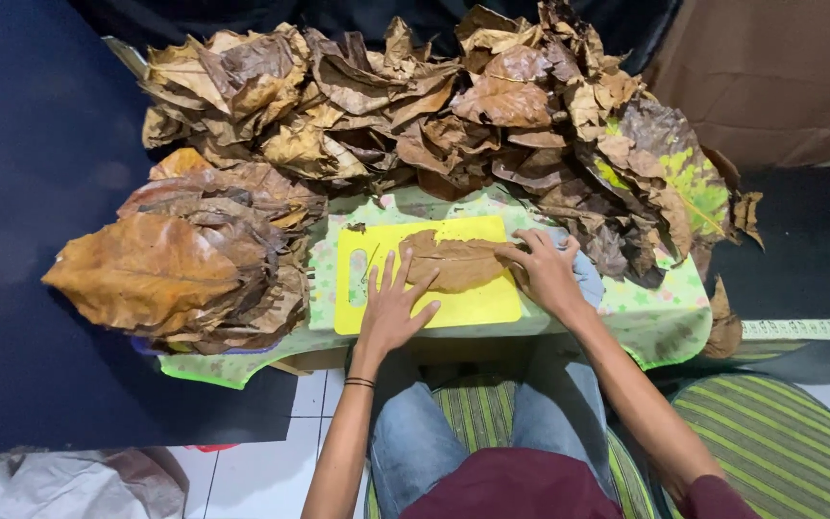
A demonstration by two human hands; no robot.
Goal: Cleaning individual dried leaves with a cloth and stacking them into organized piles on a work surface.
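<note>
A bright yellow rectangular plastic cutting board (473, 306) with a handle slot lay at the middle of a small low table covered by a pale green patterned cloth (670, 322), and everything else sat around that board. On the board lay a single dry brown leaf (453, 264), spread flat. The left hand (394, 306) rested on the board with its fingers splayed, fingertips touching the leaf's near left edge; the right hand (547, 271) pressed down on the leaf's right end, over what seemed to be a grey-blue cloth (588, 279) at the board's right edge. Neither hand was closed around anything; both lay flat and apart, pinning the leaf. To the left of the board stood a neater stack of large flattened brown leaves (180, 269), which looked like the finished share. Behind the board and off to its right rose a far bigger loose heap of crumpled brown leaves (453, 106), so, by my judgement, most of the work was left. No bowl, box or other container showed; the leaves sat straight on the cloth. Below the board, the person's knees in blue jeans (415, 442) rested over a green striped cushion (780, 442).
</note>
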